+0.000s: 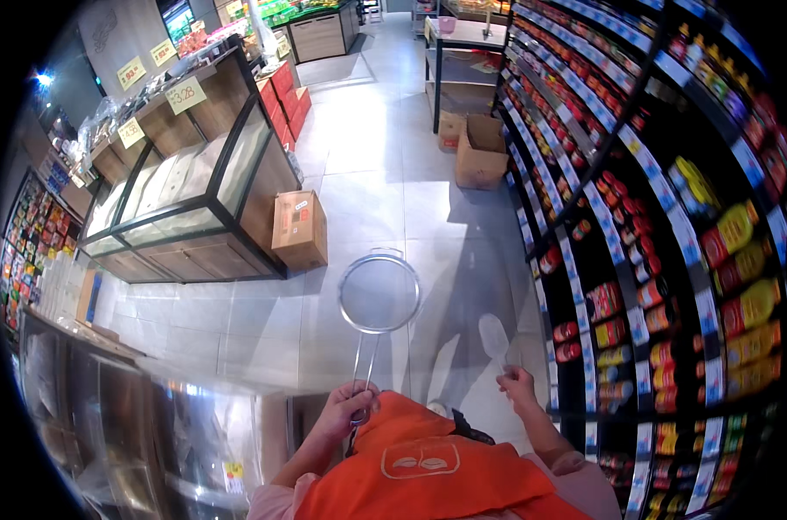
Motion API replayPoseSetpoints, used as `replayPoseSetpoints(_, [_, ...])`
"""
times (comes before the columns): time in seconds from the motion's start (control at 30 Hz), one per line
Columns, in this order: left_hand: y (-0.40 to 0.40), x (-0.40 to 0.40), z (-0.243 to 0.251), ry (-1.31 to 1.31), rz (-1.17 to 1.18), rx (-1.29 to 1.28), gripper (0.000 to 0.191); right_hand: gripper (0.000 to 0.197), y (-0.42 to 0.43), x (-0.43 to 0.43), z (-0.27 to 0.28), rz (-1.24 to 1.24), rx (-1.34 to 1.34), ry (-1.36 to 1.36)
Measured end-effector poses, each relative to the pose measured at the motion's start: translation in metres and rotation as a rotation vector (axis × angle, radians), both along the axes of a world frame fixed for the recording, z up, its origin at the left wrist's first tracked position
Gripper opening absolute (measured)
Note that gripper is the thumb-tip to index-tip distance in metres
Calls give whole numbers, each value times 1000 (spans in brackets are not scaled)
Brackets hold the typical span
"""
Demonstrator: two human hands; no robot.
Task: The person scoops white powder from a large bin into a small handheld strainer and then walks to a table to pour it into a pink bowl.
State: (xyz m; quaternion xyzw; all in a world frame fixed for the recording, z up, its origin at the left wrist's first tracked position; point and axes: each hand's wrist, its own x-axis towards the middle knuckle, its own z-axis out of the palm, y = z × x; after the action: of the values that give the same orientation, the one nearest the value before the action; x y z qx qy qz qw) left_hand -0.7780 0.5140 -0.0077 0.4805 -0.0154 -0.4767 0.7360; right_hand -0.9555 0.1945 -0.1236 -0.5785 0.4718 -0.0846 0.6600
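Observation:
My left hand (350, 406) is closed around the wire handle of a round metal mesh strainer (379, 294), which extends forward over the tiled floor. In my right hand (517, 385), the fingers pinch the handle end of a translucent plastic spoon or scoop (494, 335), its bowl pointing away from me. The two tools are apart, with the strainer on the left and the scoop on the right. An orange apron (432, 468) covers my front, below both hands.
Shelves of jars and packets (621, 260) line the right side. At left stands a wood and glass bulk bin (185, 221), beside a closed cardboard box (300, 229). Clear-fronted bins (205, 435) are at lower left. Farther ahead are an open carton (481, 156) and a black-framed rack (468, 71).

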Motion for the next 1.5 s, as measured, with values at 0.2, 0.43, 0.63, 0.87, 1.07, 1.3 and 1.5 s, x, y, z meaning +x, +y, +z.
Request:
replayPoseSetpoints(0.2, [-80, 170, 2, -67, 99, 39, 13, 17, -98, 183, -10, 186, -50, -105])
replayPoseSetpoints(0.43, [-189, 387, 30, -215, -50, -72, 15, 27, -153, 347, 15, 14, 109, 89])
replayPoseSetpoints(0.63, [-294, 540, 38, -121, -220, -98, 13, 30, -235, 464, 15, -81, 59, 26])
replayPoseSetpoints(0.87, [-415, 701, 26, -171, -202, -22, 14, 26, -377, 657, -16, -79, 91, 48])
replayPoseSetpoints(1.07, [-497, 818, 46, -142, -118, 36, 15, 40, -482, 836, 20, 89, 46, 6])
replayPoseSetpoints(1.3, [-596, 984, 37, -157, -135, 56, 17, 37, -572, 979, 2, 83, -4, -82])
replayPoseSetpoints(1.5, [-697, 1135, 40, -152, -276, 21, 18, 33, -627, 1055, 1, -171, 73, 182])
